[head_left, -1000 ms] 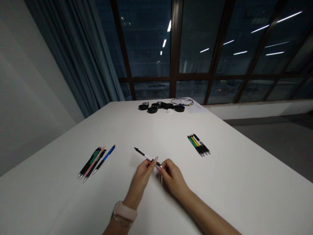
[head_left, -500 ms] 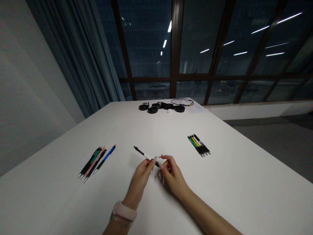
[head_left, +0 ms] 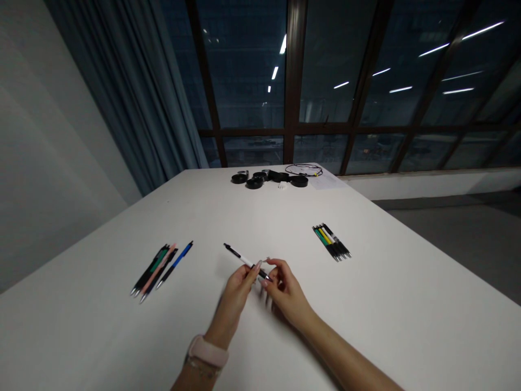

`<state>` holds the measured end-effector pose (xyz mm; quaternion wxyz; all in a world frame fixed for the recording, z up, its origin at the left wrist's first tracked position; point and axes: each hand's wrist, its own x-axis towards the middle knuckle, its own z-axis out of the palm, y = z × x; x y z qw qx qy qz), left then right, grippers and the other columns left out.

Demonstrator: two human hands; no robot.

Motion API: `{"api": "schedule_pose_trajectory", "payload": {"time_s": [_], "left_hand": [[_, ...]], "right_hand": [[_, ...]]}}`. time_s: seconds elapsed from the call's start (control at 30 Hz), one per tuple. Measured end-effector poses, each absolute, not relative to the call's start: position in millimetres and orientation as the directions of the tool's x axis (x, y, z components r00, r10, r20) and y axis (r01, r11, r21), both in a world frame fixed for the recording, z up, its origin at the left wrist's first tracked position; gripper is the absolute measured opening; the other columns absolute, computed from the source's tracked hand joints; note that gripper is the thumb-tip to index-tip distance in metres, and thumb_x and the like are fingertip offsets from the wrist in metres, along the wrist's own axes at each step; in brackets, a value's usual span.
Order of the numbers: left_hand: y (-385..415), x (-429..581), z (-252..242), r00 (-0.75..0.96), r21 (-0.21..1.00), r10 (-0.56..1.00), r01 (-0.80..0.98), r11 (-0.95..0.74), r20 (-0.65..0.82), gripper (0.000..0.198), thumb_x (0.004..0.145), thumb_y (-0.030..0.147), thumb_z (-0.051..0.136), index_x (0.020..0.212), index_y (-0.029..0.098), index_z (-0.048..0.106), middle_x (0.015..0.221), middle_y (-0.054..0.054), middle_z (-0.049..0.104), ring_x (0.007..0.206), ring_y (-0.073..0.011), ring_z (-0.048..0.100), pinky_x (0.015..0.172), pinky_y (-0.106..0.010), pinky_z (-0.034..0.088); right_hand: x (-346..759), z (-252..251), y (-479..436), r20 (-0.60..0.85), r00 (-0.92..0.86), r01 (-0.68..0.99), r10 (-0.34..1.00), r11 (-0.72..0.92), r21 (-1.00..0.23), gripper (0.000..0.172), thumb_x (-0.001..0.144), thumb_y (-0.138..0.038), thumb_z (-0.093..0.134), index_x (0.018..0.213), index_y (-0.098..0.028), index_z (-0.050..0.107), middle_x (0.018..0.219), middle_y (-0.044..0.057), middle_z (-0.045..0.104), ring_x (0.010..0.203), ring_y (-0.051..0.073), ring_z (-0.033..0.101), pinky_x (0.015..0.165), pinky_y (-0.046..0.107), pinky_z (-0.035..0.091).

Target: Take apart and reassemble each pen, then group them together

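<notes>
A white-and-black pen (head_left: 245, 260) is held up over the table (head_left: 252, 222), and the step in hand is judged to be close fingerwork at its tip. For the next move, a steady hold by one hand and a light, exact touch by the other seem called for. The barrel is gripped between the thumb and fingers of the left hand (head_left: 239, 282) — rear end pointed to ten o'clock, tip to four. The tip lies right at the curled fingers of the right hand (head_left: 287, 293); whether it is pinched there or merely brushed cannot be told. From the hands, a bunch of pens (head_left: 157, 271) is laid at nine o'clock, a neat row of pens (head_left: 330, 243) at two.
</notes>
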<state>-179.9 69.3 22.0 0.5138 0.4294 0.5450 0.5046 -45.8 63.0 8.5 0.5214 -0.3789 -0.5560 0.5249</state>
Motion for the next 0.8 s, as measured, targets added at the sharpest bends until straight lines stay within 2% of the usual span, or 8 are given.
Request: {"api": "schedule_pose_trajectory", "payload": {"time_s": [0.17, 0.33, 0.5, 0.67, 0.8], "left_hand": [[69, -180, 20, -0.106, 0.993, 0.988, -0.035, 0.113, -0.116, 0.051, 0.061, 0.066, 0.069, 0.068, 0.017, 0.059, 0.052, 0.007, 0.041, 0.052, -0.0094, 0.031, 0.051, -0.025, 0.023], [71, -181, 17, -0.106, 0.992, 0.987, -0.057, 0.114, -0.12, 0.048, 0.062, 0.064, 0.07, 0.069, 0.017, 0.059, 0.055, 0.007, 0.043, 0.053, -0.0098, 0.035, 0.053, -0.024, 0.025], [72, -180, 14, -0.084, 0.992, 0.99, -0.061, 0.108, -0.113, 0.05, 0.06, 0.064, 0.071, 0.068, 0.017, 0.06, 0.056, 0.005, 0.047, 0.055, -0.0106, 0.037, 0.054, -0.025, 0.026], [73, -181, 11, -0.093, 0.992, 0.989, -0.057, 0.11, -0.115, 0.049, 0.062, 0.064, 0.07, 0.069, 0.017, 0.059, 0.055, 0.007, 0.042, 0.054, -0.0099, 0.034, 0.054, -0.024, 0.026], [71, -180, 14, -0.078, 0.99, 0.989, -0.072, 0.121, -0.126, 0.049, 0.06, 0.064, 0.071, 0.069, 0.017, 0.06, 0.057, 0.004, 0.048, 0.057, -0.0116, 0.04, 0.057, -0.025, 0.03]], "right_hand": [[-46, 6, 64, 0.095, -0.258, -0.124, 0.961, 0.065, -0.99, 0.043, 0.091, -0.056, 0.043, 0.116, -0.021, 0.049, 0.058, -0.007, 0.048, 0.048, 0.011, 0.041, 0.048, 0.023, 0.034], [-46, 8, 63, 0.138, -0.184, -0.143, 0.973, 0.113, -0.983, 0.047, 0.078, -0.053, 0.065, 0.111, -0.023, 0.051, 0.067, -0.007, 0.044, 0.054, 0.01, 0.043, 0.051, 0.022, 0.036], [-48, 7, 64, 0.053, -0.27, -0.134, 0.961, 0.017, -0.991, 0.047, 0.089, -0.059, 0.042, 0.114, -0.02, 0.049, 0.052, -0.01, 0.042, 0.043, 0.01, 0.036, 0.043, 0.021, 0.029], [-48, 9, 65, 0.105, -0.212, -0.209, 0.972, 0.06, -0.976, 0.051, 0.076, -0.057, 0.064, 0.11, -0.022, 0.05, 0.061, -0.01, 0.04, 0.046, 0.008, 0.037, 0.044, 0.02, 0.031], [-47, 10, 65, 0.043, -0.251, -0.189, 0.967, -0.005, -0.982, 0.052, 0.083, -0.064, 0.05, 0.11, -0.02, 0.05, 0.053, -0.01, 0.042, 0.042, 0.009, 0.036, 0.041, 0.02, 0.028]]}}
